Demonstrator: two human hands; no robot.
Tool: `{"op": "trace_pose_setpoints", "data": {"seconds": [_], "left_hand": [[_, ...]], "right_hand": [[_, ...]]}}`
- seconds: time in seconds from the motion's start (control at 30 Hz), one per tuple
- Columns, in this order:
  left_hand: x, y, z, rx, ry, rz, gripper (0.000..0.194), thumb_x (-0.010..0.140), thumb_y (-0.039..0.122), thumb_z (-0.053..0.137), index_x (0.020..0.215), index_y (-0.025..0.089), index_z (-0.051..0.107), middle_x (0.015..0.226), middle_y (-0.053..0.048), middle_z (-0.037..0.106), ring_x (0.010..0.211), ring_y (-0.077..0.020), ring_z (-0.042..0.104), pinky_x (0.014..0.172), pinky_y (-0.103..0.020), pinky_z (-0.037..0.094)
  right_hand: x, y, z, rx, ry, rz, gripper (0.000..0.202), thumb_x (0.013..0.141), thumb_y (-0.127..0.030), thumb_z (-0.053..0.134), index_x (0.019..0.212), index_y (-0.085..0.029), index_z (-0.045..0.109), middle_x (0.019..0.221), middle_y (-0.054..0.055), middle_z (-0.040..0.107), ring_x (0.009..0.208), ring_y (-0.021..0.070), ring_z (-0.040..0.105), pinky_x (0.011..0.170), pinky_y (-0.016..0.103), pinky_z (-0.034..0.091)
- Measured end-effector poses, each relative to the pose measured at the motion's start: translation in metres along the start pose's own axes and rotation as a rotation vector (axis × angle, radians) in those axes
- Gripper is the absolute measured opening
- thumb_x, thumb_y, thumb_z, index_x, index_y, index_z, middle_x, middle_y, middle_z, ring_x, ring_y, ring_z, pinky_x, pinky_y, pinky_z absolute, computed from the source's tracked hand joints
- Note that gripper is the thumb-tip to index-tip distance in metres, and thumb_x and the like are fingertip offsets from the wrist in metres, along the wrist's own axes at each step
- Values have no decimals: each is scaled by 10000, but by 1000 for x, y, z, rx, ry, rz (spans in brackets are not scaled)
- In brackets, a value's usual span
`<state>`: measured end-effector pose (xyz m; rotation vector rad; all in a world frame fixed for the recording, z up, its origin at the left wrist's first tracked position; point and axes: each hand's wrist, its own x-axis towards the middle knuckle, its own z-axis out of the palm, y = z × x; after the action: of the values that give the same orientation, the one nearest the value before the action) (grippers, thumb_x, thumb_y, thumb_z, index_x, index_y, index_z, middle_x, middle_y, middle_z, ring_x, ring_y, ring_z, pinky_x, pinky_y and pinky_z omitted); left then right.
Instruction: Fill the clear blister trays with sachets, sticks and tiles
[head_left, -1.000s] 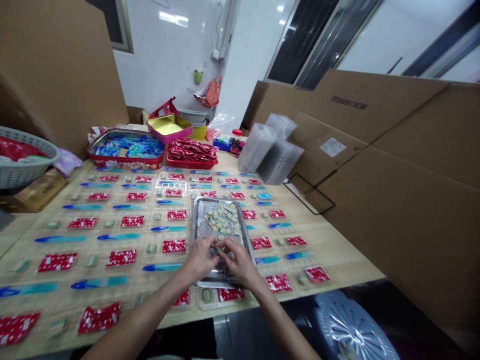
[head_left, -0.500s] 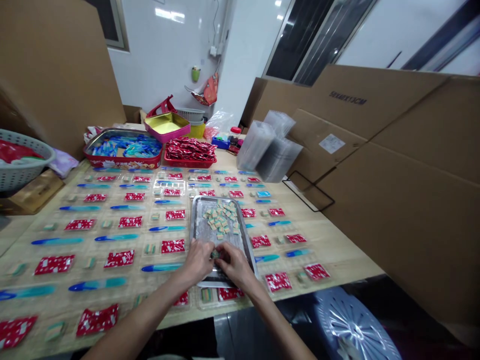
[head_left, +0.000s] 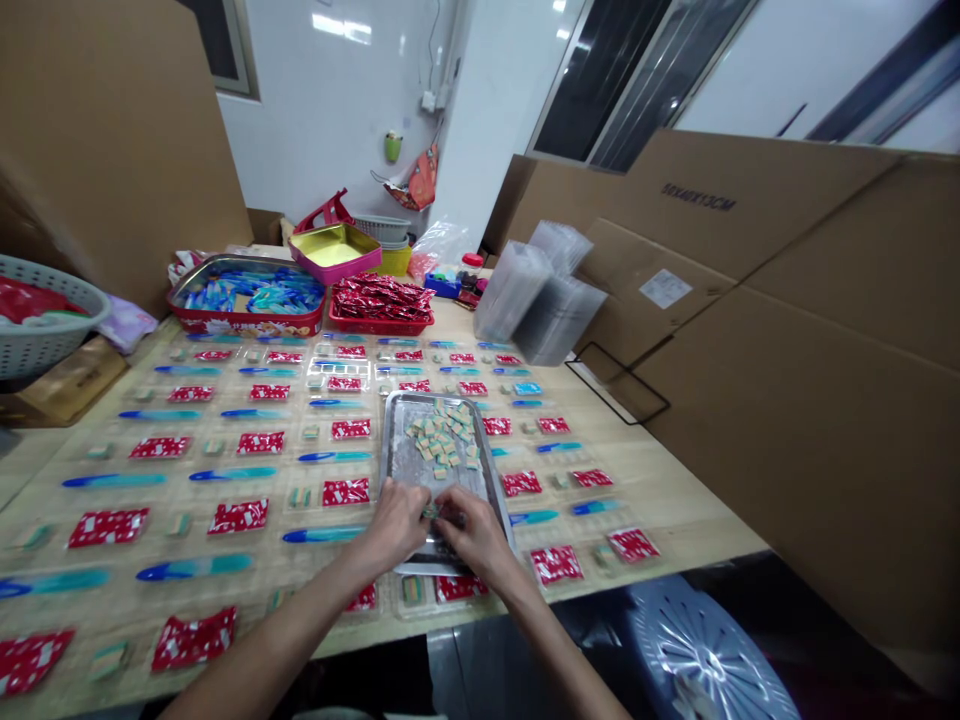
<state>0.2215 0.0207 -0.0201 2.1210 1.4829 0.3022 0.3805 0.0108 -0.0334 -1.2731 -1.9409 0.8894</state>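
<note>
Blue stool [head_left: 716, 640] | cardboard [head_left: 810, 390] | green wall holder [head_left: 392, 148], perhaps a cup

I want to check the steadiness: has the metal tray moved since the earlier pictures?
No, the metal tray keeps the same place against the near edge of the table.

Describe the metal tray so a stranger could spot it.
On the wooden table, find the rows of clear plastic packs. Toward its near edge, beneath the left hand and right hand, sits the metal tray. Unlike its transparent neighbours, it is shiny grey and holds loose, small pale blocks.
</note>
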Motion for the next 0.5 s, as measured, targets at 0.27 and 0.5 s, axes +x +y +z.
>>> {"op": "trace_pose_setpoints", "data": {"seconds": [0.27, 0.5], "left_hand": [[2, 4, -6, 0, -18, 13, 259, 738, 102, 463, 826, 159, 699, 833, -134, 708, 873, -282, 631, 802, -377, 388], [5, 2, 0, 51, 16, 95, 239, 710, 158, 531, 827, 123, 736, 807, -190, 710, 772, -299, 653, 716, -374, 438]], "right_hand": [[2, -13, -3, -106, -48, -132, 274, 769, -56, 482, 889, -231, 654, 842, 40, 622, 817, 203, 583, 734, 307, 444], [2, 16, 1, -248, 55, -421, 316, 784, -118, 517, 992, -292, 681, 870, 65, 711, 770, 227, 668, 660, 312, 533]]}}
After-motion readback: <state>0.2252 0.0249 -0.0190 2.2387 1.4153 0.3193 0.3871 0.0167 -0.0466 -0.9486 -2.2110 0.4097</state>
